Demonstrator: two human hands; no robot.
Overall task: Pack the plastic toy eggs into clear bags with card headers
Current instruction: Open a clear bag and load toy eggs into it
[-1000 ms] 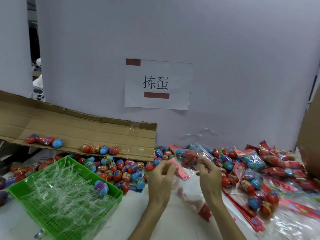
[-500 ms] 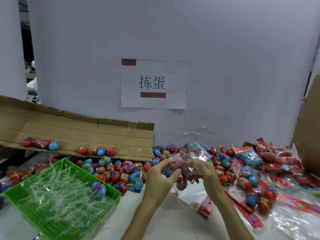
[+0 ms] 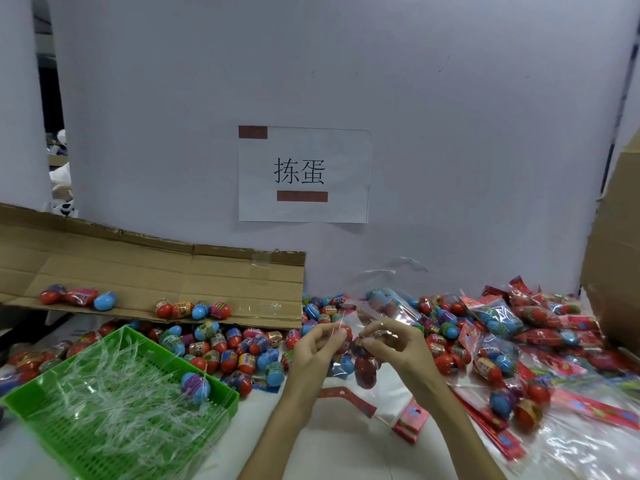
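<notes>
Both my left hand (image 3: pixel 317 348) and right hand (image 3: pixel 394 344) pinch a clear bag (image 3: pixel 350 358) of red and blue eggs (image 3: pixel 366 369), right of the green tray (image 3: pixel 221 402).

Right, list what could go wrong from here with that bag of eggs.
1. The left hand and right hand pinch only thin film of the clear bag; the eggs inside could drag it free.
2. The loose eggs sitting on the tilted cardboard flap might roll off its edge.
</notes>
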